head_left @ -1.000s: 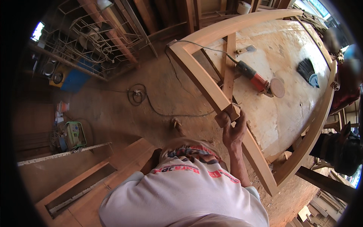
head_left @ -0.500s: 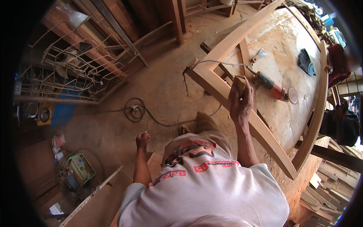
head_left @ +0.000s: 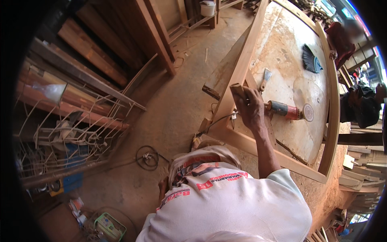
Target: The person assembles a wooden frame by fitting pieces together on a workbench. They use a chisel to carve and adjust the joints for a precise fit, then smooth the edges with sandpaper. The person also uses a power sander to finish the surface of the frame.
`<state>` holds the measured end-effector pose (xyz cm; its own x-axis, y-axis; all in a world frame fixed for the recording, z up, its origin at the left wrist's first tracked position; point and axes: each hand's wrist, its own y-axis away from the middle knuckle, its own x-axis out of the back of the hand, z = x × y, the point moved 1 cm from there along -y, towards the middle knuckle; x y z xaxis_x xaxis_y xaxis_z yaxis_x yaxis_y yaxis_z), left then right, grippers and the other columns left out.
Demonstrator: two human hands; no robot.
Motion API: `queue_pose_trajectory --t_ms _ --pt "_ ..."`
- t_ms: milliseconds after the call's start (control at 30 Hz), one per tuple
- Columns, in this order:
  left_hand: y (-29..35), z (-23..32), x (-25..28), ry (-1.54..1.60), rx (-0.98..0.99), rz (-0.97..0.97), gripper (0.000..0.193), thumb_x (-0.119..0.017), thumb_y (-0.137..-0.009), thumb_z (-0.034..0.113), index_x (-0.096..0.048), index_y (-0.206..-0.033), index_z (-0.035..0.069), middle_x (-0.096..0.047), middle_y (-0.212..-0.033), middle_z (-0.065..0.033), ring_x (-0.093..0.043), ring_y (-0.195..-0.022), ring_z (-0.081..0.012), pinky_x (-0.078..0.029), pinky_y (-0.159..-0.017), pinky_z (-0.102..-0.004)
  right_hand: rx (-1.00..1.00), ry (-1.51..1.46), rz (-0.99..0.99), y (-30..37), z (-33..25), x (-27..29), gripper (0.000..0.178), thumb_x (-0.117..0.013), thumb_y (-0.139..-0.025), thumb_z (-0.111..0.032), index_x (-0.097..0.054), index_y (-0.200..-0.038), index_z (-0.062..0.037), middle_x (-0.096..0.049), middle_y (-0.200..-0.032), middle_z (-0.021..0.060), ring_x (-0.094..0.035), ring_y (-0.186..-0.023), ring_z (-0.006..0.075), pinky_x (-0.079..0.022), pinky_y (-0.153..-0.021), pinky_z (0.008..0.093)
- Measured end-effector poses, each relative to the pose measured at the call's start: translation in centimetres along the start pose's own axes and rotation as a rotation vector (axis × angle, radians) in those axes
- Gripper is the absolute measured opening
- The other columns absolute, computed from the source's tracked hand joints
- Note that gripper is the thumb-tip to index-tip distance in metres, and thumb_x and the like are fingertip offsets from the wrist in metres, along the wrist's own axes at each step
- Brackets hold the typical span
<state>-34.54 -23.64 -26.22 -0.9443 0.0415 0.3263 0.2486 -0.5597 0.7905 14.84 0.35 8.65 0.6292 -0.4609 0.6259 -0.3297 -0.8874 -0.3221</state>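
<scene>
My right hand (head_left: 250, 107) is closed around a small brown wooden block (head_left: 238, 92), held at the left rail of a large pale wooden frame (head_left: 246, 54). Whether the block touches the rail, I cannot tell. Inside the frame, just right of my hand, lies a red and black angle grinder (head_left: 287, 110) with a round disc. A scraper (head_left: 265, 79) rests a little beyond it, and a dark-bristled blue brush (head_left: 311, 59) lies farther right. My left hand (head_left: 163, 186) hangs beside my shirt, its fingers mostly hidden.
A stained pale board (head_left: 290, 36) lies under the tools. A cable coil (head_left: 147, 157) is on the floor to the left, near a wire rack (head_left: 76, 133) and leaning planks (head_left: 92, 52). Another person (head_left: 342, 42) is at the far right side; timber (head_left: 363, 177) is stacked at right.
My body has turned and stepped toward the frame's corner. My right hand has moved with the block from the near rail to the left rail. My left hand has drawn in beside my shirt.
</scene>
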Motion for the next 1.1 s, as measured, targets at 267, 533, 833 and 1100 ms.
queue_pose_trajectory --t_ms 267,533,833,1100 --pt "-8.5 8.9 1.7 -0.067 0.057 -0.156 0.031 -0.063 -0.101 0.029 -0.062 -0.108 -0.002 -0.067 -0.084 -0.0079 -0.065 -0.066 -0.0161 -0.054 -0.059 -0.0303 -0.123 0.114 -0.085 -1.0 -1.7 -1.9 0.029 -0.071 -0.092 -0.013 -0.07 -0.12 -0.0073 -0.064 -0.113 0.0212 -0.063 -0.109 0.0385 -0.052 -0.093 0.044" --pt "-22.3 23.7 5.3 -0.038 -0.087 -0.26 0.03 -0.062 -0.102 0.027 -0.061 -0.108 -0.002 -0.065 -0.082 -0.007 -0.064 -0.065 -0.0153 -0.054 -0.058 -0.0292 -0.298 0.252 0.109 -0.4 -3.9 -4.4 0.033 -0.072 -0.092 -0.019 -0.069 -0.122 -0.0067 -0.066 -0.112 0.0199 -0.063 -0.111 0.038 -0.052 -0.096 0.0443" --pt "-27.9 34.4 11.2 -0.066 -0.202 -0.29 0.04 -0.061 -0.105 0.034 -0.061 -0.121 -0.002 -0.072 -0.105 -0.0139 -0.071 -0.086 -0.0196 -0.06 -0.07 -0.0308 -0.495 0.433 0.353 1.3 -5.8 -7.9 0.035 -0.071 -0.094 -0.026 -0.067 -0.119 -0.0022 -0.064 -0.109 0.0204 -0.064 -0.103 0.0379 -0.052 -0.091 0.0463" --pt "-31.6 33.0 11.9 -0.043 0.012 -0.385 0.037 -0.06 -0.105 0.032 -0.059 -0.118 -0.003 -0.068 -0.097 -0.012 -0.066 -0.073 -0.0177 -0.055 -0.058 -0.0294 -0.6 0.583 0.45 1.0 -7.3 -9.6 0.031 -0.071 -0.096 -0.027 -0.071 -0.114 -0.0013 -0.065 -0.104 0.0196 -0.064 -0.102 0.0378 -0.051 -0.089 0.0462"
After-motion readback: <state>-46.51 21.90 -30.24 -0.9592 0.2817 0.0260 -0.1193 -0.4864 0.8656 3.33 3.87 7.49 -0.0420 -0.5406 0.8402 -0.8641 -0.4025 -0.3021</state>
